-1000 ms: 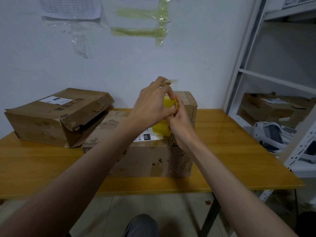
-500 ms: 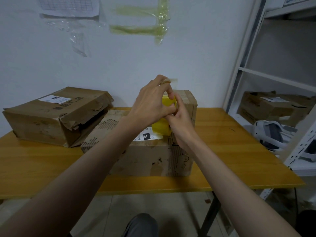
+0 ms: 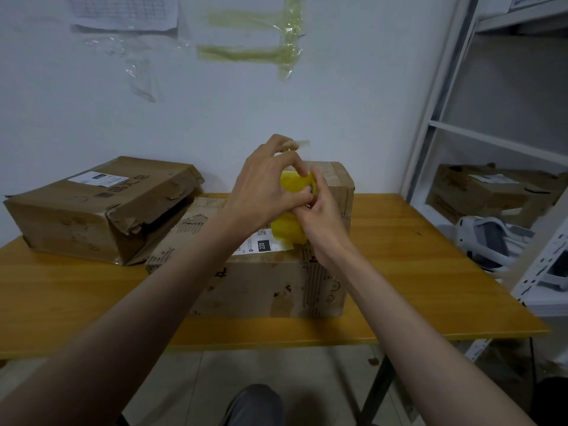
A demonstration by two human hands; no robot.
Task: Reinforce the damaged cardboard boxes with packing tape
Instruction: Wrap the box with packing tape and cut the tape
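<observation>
A yellow tape dispenser (image 3: 290, 232) is held up in front of me, above the nearer cardboard box (image 3: 264, 284) on the table. My right hand (image 3: 321, 219) grips the dispenser from the right. My left hand (image 3: 266, 189) pinches the free end of the clear tape (image 3: 302, 149) at the dispenser's top. Most of the dispenser is hidden by my fingers. A second, torn cardboard box (image 3: 101, 207) lies to the left, leaning against the nearer one.
The wooden table (image 3: 415, 272) stands against a white wall with old tape strips (image 3: 255, 52) stuck to it. A white metal shelf unit (image 3: 436, 124) at the right holds another box (image 3: 488, 192) and a white headset (image 3: 488, 241). My knee shows below.
Hardly anything has moved. Both hands stay together on the dispenser, and the left fingers have shifted slightly on the tape end.
</observation>
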